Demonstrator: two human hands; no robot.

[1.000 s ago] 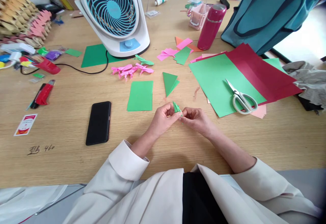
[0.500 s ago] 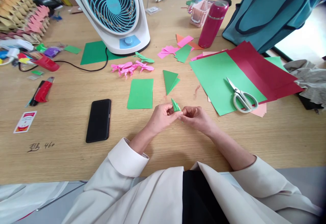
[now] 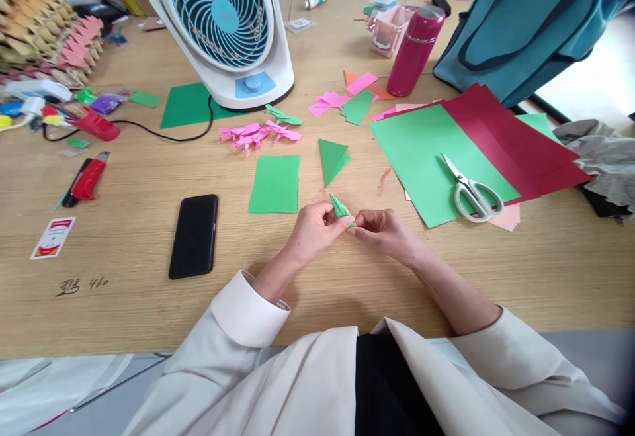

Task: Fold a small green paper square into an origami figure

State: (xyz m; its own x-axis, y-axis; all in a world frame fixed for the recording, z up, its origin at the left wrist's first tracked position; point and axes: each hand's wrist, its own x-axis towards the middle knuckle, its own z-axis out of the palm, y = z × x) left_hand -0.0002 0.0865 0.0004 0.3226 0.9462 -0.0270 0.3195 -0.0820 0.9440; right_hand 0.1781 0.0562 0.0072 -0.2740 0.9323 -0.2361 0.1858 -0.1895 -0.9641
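Note:
A small folded green paper piece (image 3: 339, 206) is pinched between the thumb and fingers of my left hand (image 3: 313, 229), its pointed end facing up and away from me. My right hand (image 3: 383, 232) is closed at the lower right end of the same piece, fingertips touching it. Just beyond my hands lie folded green triangles (image 3: 332, 159). To their left is a stack of green paper rectangles (image 3: 274, 184). Folded pink paper figures (image 3: 258, 134) and a green one (image 3: 282, 116) rest farther back.
White-handled scissors (image 3: 473, 194) lie on a large green sheet (image 3: 421, 158) over red sheets (image 3: 516, 138). Also around are a phone (image 3: 194, 236), a fan (image 3: 223, 26), a red bottle (image 3: 415, 51), a teal bag (image 3: 520, 32) and a red cutter (image 3: 90, 178).
The green piece has tilted slightly to the left in my fingers, and a bit more of it shows. The whole view has shifted slightly; both hands stay together.

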